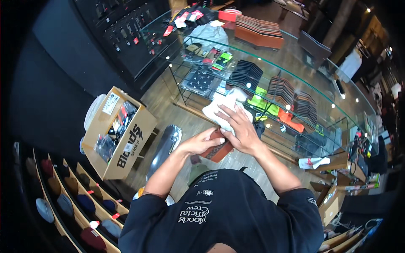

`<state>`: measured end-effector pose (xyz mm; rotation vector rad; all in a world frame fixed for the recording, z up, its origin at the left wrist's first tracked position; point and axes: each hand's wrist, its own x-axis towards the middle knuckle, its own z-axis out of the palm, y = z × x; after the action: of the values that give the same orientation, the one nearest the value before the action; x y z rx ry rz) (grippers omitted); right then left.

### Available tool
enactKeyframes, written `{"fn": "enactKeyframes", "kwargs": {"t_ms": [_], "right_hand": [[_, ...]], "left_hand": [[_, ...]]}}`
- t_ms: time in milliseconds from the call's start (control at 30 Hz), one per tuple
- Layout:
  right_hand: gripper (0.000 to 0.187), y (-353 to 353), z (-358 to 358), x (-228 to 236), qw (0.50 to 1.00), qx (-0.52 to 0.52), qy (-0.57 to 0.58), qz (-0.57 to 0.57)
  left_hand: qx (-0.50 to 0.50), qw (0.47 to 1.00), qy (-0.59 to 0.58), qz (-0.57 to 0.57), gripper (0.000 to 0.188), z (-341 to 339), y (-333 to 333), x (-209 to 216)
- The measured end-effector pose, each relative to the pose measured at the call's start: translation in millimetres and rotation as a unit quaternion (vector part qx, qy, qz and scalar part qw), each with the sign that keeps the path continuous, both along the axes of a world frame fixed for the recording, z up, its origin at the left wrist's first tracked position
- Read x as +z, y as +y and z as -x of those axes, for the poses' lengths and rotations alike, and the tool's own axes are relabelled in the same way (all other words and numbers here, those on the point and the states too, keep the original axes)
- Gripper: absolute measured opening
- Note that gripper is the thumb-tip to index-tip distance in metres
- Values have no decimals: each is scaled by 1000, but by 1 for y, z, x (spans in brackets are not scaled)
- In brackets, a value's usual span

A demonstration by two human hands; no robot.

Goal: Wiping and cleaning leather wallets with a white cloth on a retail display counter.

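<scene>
In front of my chest, my left hand (196,144) grips a reddish-brown leather wallet (220,153) with a dark band across its face. The left thumb rests on the wallet's upper side. My right hand (244,134) lies over a bunched white cloth (227,107), its fingers pressed on it. The heel of that hand is against the wallet's upper right part and hides some of it. Beyond the cloth is a glass display case (270,63), with a row of brown wallets (258,32) standing on its top.
Dark wallets (245,76) and neon green packs (262,101) sit inside the case. A cardboard box (120,139) of packaged goods stands at left, with a dark skateboard deck (163,149) beside it. Cap shelves (78,198) line the lower left. A white bottle-shaped item (314,162) lies at right.
</scene>
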<state>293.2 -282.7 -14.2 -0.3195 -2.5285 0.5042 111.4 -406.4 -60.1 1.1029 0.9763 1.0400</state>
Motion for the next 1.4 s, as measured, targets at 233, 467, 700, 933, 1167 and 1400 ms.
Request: {"fn": "enactKeyframes", "kwargs": {"t_ms": [233,467,700,933,1167,1400], "right_hand": [[56,58,-76,-32,776,-75,198,594],[53,4,-57,-16,738,-166,264,599],[37,-10,7,-1,905,-270,187,270],[50,16,11,-1,865,-330,273,262],[63,13,7,19,989,-138,47,2],[74,65,-54,13,980,-168,103,-9]], "left_hand": [[-97,993,-69,-12,59,-10,33,38],[-8,997,3,-76,69,0,87,15],[-10,977,-213,-21,69,-6,103,-17],[-67,930,-350,92,82,16,121,4],[-177,894,-411,35,62,5,140,7],[-7,948,-313,61,60,-76,167,7]]}}
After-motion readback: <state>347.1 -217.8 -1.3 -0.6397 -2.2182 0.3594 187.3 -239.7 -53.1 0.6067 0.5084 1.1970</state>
